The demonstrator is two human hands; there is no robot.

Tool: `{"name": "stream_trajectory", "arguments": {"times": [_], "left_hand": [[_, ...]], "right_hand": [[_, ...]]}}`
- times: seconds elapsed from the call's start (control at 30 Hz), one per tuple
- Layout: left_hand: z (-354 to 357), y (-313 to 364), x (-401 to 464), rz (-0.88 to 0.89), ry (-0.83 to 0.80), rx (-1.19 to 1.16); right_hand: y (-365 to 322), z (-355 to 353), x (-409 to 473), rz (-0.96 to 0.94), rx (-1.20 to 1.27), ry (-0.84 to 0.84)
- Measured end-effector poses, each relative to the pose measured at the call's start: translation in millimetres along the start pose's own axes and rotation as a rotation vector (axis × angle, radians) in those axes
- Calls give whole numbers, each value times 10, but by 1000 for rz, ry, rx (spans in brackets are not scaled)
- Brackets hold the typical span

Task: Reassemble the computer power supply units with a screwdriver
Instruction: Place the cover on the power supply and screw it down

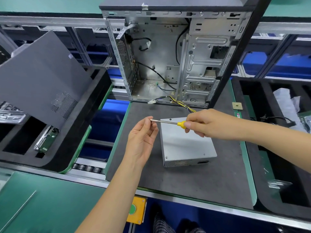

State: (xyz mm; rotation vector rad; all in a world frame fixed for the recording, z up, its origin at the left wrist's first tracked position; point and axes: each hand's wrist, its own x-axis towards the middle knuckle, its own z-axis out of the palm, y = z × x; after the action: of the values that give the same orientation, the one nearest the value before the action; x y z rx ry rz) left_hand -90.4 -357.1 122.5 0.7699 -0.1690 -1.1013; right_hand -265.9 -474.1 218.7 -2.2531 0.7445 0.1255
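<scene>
The left grip (143,132) pinches the tip of the screwdriver (168,122); the right grip (207,122) clasps its yellow handle. Beneath them the power supply unit (185,145) lies mid-table (210,179), the open computer case (168,56) upright at the far edge.

Two bare forearms, no sleeves reaching as far as the wrists. Left hand (143,133) and right hand (207,122) both ungloved, without rings, watch or bands. Nails short and unpainted. Below the left hand, at the bottom edge, a dark checked fabric with a fine pale grid, apparently trousers (161,223) over the legs. No markings or tags visible anywhere on either arm.
</scene>
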Motion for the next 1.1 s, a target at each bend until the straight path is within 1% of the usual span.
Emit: {"name": "stream_trajectory", "arguments": {"times": [0.17,0.3,0.4,0.5,0.57,0.6,0.7,0.77,0.87,1.1], "left_hand": [[5,6,20,-4,-12,-9],[4,14,35,0,-37,30],[-26,40,42,42,-74,136],[-82,95,40,139,-91,311],[-109,121,30,208,-89,410],[-115,123,23,228,-85,420],[-118,105,6,240,-55,354],[-125,93,0,229,-36,309],[-143,63,-12,207,-24,247],[-71,-16,-32,187,-16,158]], "right_hand": [[30,-20,11,8,-33,-5],[40,-31,15,-17,-63,1],[28,-47,8,-13,-92,8],[-3,-78,7,-25,-110,5],[-19,-95,9,-39,-15,-14],[-32,-95,12,-25,61,-23],[-85,-61,19,57,302,-30],[-111,-47,36,68,384,-11],[-140,-45,46,54,381,4],[-146,-22,9,99,375,15]]}}
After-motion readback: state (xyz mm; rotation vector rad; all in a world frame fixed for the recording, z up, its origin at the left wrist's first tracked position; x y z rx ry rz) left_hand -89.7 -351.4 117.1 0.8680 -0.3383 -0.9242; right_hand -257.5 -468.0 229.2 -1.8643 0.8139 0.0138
